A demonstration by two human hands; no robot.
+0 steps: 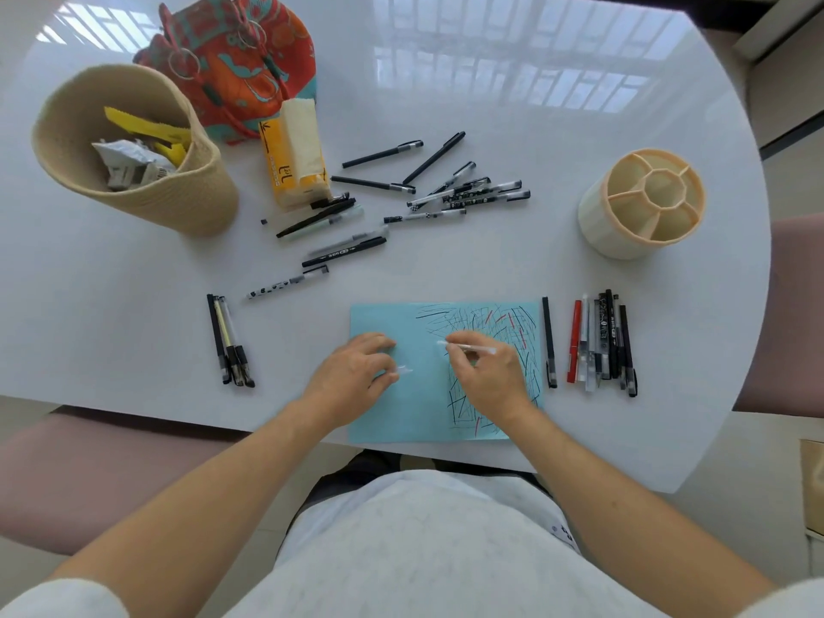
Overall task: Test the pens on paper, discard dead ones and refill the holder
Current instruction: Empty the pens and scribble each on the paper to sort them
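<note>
A light blue sheet of paper [410, 412] lies at the table's near edge, its right half covered in black and red scribbles. My right hand [488, 376] grips a clear pen [479, 349] over the scribbled part. My left hand [352, 372] rests on the paper's left half and pinches a small clear cap [403, 369]. Several untested pens [446, 194] lie scattered beyond the paper. Three pens [229, 345] lie side by side to the left. Several pens [602, 341] are lined up to the right. The cream divided holder [642, 202] stands at the far right.
A woven beige basket [133, 149] with crumpled wrappers stands at the far left. An orange patterned bag [236, 60] and a yellow tissue pack [296, 153] sit behind the pens. Pink chair seats flank the round white table [490, 104].
</note>
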